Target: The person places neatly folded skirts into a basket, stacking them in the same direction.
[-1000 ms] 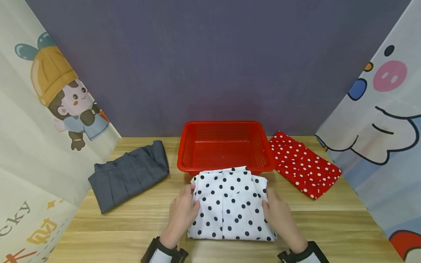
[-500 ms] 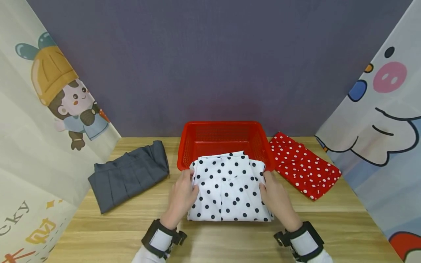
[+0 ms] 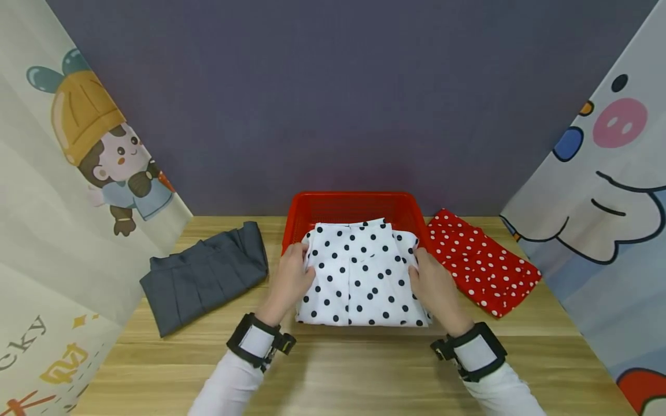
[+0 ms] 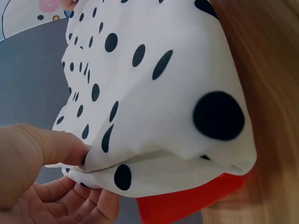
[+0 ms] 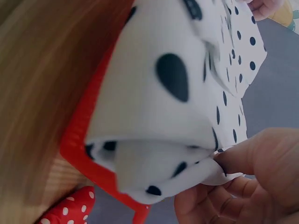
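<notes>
A folded white cloth with black dots [image 3: 359,277] is held up between both hands, over the front part of a red plastic basket [image 3: 359,199]. My left hand [image 3: 289,280] pinches the cloth's left edge, thumb on top and fingers beneath, as the left wrist view shows at the thumb [image 4: 60,147]. On the opposite edge my right hand [image 3: 434,283] has the same pinch, its thumb [image 5: 243,154] above the fold in the right wrist view. The cloth hides the basket's front rim and most of its inside.
Left of the basket lies a folded dark grey cloth [image 3: 208,277] on the wooden table [image 3: 359,375]. A folded red cloth with white dots [image 3: 481,263] lies against the basket's right side. Behind stands a grey-blue wall [image 3: 343,104], with printed curtains [image 3: 598,202] at both sides.
Both hands have carried the dotted white cloth away from the person, from in front of the basket to above it. The grey and red cloths stay where they were.
</notes>
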The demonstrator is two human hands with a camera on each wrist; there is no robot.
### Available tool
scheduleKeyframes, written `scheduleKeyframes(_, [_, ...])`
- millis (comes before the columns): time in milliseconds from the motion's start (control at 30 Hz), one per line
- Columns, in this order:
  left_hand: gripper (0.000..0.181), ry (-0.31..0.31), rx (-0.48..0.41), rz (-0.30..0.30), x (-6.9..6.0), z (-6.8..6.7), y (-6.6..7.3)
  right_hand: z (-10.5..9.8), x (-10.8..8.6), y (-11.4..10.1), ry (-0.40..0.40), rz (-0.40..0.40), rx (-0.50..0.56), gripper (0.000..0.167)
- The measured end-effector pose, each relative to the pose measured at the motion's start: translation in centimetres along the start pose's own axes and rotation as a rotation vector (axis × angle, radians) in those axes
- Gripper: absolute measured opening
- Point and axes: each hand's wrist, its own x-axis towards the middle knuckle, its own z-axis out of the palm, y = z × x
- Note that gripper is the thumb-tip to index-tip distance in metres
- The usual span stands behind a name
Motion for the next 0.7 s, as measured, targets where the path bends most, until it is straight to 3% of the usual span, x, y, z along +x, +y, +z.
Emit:
scheduleKeyframes(233, [0.037, -0.013, 0.009, 0.008, 2.2, -0.5, 0.4, -0.5, 2.1, 0.1, 0.032, -0.052, -0.034, 0.04])
scheduleKeyframes(700, [0.038, -0.027, 0.096, -0.009, 6.0, -2.3, 1.8, -1.7, 6.3, -0.4, -0.007, -0.055, -0.032, 0.037])
